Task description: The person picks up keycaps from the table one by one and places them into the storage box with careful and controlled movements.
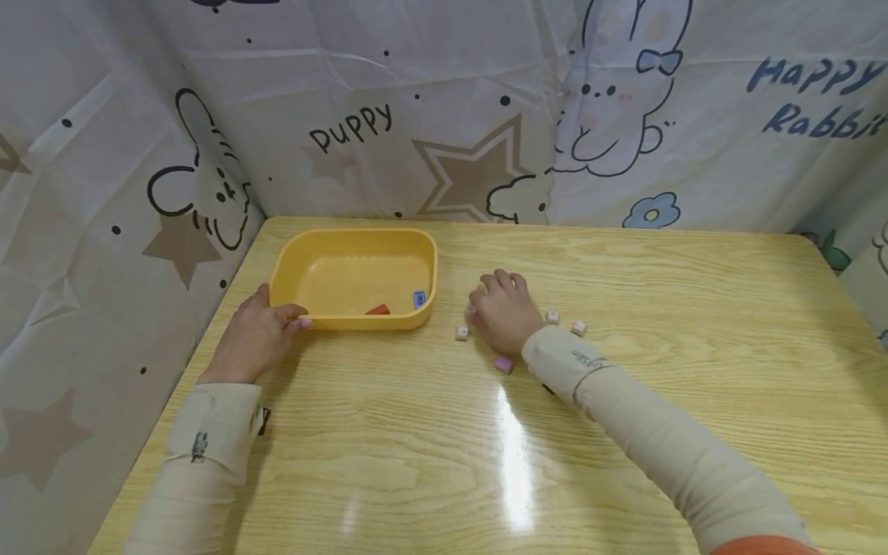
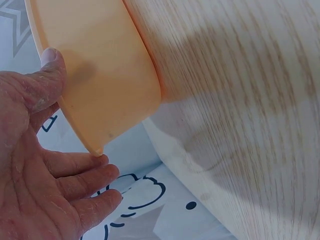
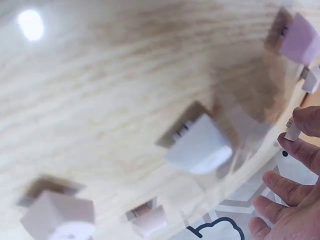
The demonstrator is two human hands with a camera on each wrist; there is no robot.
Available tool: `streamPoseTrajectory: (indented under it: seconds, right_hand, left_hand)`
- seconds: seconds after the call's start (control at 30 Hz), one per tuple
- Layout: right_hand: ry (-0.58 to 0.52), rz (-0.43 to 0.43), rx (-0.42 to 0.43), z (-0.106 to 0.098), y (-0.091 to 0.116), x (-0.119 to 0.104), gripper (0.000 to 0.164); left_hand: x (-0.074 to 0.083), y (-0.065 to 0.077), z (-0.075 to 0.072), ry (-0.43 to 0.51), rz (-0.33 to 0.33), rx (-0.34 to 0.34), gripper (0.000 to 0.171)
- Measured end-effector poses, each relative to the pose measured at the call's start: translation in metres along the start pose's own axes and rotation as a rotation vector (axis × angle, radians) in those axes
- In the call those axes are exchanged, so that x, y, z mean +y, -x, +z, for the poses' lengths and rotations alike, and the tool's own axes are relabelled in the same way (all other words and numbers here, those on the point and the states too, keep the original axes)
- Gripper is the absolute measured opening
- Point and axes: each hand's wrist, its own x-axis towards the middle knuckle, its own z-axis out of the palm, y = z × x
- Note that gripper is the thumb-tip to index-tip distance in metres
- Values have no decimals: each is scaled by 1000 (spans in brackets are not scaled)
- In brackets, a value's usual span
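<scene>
My left hand (image 1: 253, 335) grips the near-left corner of a yellow plastic basin (image 1: 361, 322), with the thumb (image 2: 50, 70) against its wall and the other fingers around the edge. Inside the basin lie a red keycap (image 1: 378, 310) and a blue keycap (image 1: 419, 300). To the right of the basin, my right hand (image 1: 509, 316) is low over the table. Its thumb and index finger pinch a small white keycap (image 3: 292, 131), while the remaining fingers are spread. A purple keycap (image 1: 504, 364) sits on the table below this hand, and a white keycap (image 1: 462, 333) lies to its left.
Two more pale keycaps (image 1: 553, 317) lie right of my right hand. The wooden table (image 1: 388, 432) meets a printed cloth backdrop (image 1: 333, 177) at the back and left side. Light reflects off the tabletop in front of the right forearm.
</scene>
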Motion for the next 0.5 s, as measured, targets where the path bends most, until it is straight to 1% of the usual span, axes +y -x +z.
streamPoseTrajectory:
  seconds: [0.2, 0.37, 0.5]
  right_hand:
    - [16, 2, 30, -9, -4, 0, 27]
    - [8, -2, 30, -19, -7, -3, 26]
    - [9, -13, 60, -28, -13, -6, 25]
  left_hand:
    - [0, 0, 0, -13, 14, 15, 32]
    - [0, 0, 1, -20, 20, 28, 33]
    - [0, 1, 0, -22, 29, 35, 32]
